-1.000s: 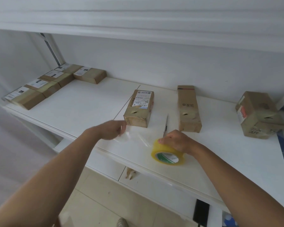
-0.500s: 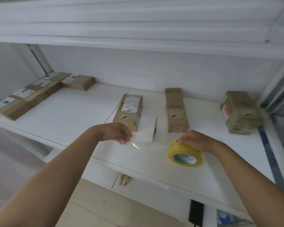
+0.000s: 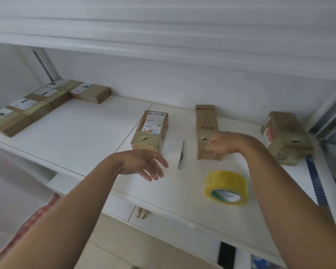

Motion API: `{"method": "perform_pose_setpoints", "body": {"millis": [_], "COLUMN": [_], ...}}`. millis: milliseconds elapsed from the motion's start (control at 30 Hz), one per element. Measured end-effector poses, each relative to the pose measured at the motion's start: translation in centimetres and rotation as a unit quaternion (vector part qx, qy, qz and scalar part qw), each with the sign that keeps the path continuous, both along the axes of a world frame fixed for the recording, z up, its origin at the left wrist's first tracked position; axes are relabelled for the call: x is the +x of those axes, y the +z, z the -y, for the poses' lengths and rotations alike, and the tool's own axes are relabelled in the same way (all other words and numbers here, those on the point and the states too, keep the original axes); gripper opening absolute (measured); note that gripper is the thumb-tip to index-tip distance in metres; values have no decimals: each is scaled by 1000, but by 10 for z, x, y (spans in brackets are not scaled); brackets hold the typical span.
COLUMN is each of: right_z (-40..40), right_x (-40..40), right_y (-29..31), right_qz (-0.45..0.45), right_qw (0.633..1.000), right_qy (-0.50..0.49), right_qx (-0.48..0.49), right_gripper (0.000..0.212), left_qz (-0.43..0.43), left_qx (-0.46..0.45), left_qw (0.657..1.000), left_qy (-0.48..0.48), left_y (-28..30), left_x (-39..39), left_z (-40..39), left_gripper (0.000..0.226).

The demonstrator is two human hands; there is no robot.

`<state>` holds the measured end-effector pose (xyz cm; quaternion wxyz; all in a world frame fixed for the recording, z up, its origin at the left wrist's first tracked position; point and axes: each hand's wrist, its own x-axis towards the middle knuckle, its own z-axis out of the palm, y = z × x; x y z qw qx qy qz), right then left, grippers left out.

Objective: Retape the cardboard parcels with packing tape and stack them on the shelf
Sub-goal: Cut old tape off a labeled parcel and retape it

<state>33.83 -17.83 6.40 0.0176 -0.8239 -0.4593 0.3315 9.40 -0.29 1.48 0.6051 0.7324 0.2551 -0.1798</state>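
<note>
Far left, 9 to 10 o'clock: row of taped parcels (image 3: 37, 105) lying flat along the white shelf (image 3: 81, 136), touching one another, white labels up.

Left of centre: left hand (image 3: 144, 164) above the shelf's front half, fingers loosely spread and relaxed, holding nothing. Just beyond it at 12 o'clock: labelled parcel (image 3: 150, 131), long side running away from the camera, torn tab visible on top near its front end.

Centre: thin grey knife-like tool (image 3: 181, 154) lying on the shelf between the labelled parcel and the narrow parcel (image 3: 207, 129), touching neither.

Right of centre: right hand (image 3: 224, 142) motion-blurred, raised in front of the near end of the narrow parcel; fingers seem loosely curled, contact with the cardboard not discernible, grip not determinable. Yellow tape roll (image 3: 226, 188) at 6 o'clock from that hand, resting on the shelf near the front edge, free of both hands.

Far right, 2 o'clock: crumpled parcel (image 3: 286, 136) standing well apart, near the shelf's right end.
</note>
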Motion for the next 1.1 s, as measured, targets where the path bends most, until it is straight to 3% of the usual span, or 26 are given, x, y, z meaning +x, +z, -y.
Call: {"method": "perform_pose_setpoints", "body": {"millis": [100, 233, 367, 500, 633, 700, 800, 1000, 1100], "right_z": [-54, -93, -94, -94, -95, -91, -82, -70, -66], "right_x": [-32, -55, -51, -44, -39, -39, -36, -19, -17], "right_y": [-12, -66, -99, -100, -80, -74, -72, -59, -50], "right_qz": [75, 116, 130, 113, 17, -121, -341, -464, -573], "right_qw": [994, 992, 990, 992, 978, 939, 841, 748, 647], "right_qy": [21, 50, 47, 35, -53, -132, -199, -219, -277], "right_qx": [72, 24, 10, 37, 200, 293, 371, 421, 420], "right_gripper": [21, 36, 34, 32, 25, 27, 27, 9, 17], "left_qz": [-8, -10, -12, -11, -21, -20, -20, -35, -27], "left_qx": [-4, -9, 18, 14, 23, 27, 28, 23, 15], "left_qw": [1000, 1000, 999, 999, 998, 998, 996, 996, 995], "left_qy": [4, 17, 35, 36, 45, 58, 80, 83, 97], "left_y": [2, 2, -3, -8, -14, -16, -18, -16, -14], "left_x": [0, -2, -2, 2, 9, 11, 13, 16, 15], "left_z": [2, 2, 2, 1, 4, 6, 8, 16, 18], "left_gripper": [33, 34, 36, 52, 59, 43, 25, 8, 10]}}
